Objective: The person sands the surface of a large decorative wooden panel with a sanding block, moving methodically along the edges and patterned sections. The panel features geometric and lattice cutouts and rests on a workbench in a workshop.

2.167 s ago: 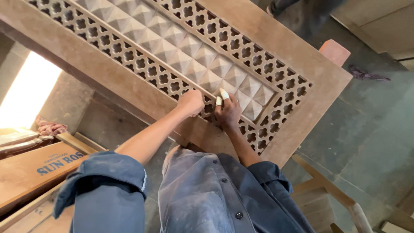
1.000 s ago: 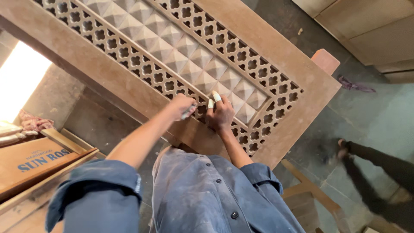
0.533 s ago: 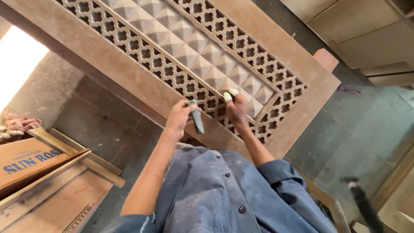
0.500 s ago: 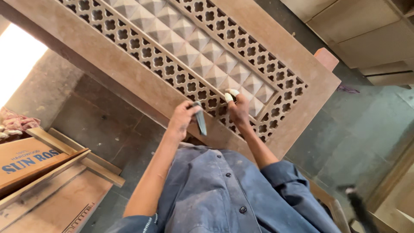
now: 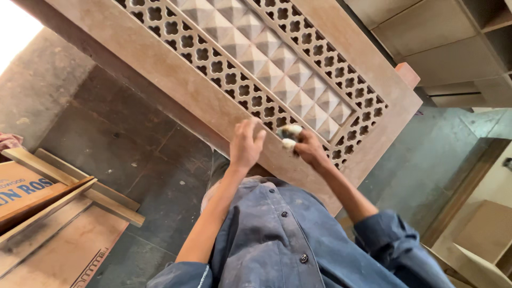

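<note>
Fingers [image 5: 250, 136] of my left hand [image 5: 244, 149] spread loose on the carved wooden panel [image 5: 176, 69]; right hand [image 5: 308, 149] pinches a pale wad [image 5: 289, 136].
Pressing hard could snap the thin lattice.

The top edge is cutting off the carved wooden panel [image 5: 160, 69], the right hand [image 5: 309, 152] is hiding most of the small whitish piece [image 5: 290, 136] it is gripping, and the blurred left hand [image 5: 245, 146] is covering the panel's frame.
</note>
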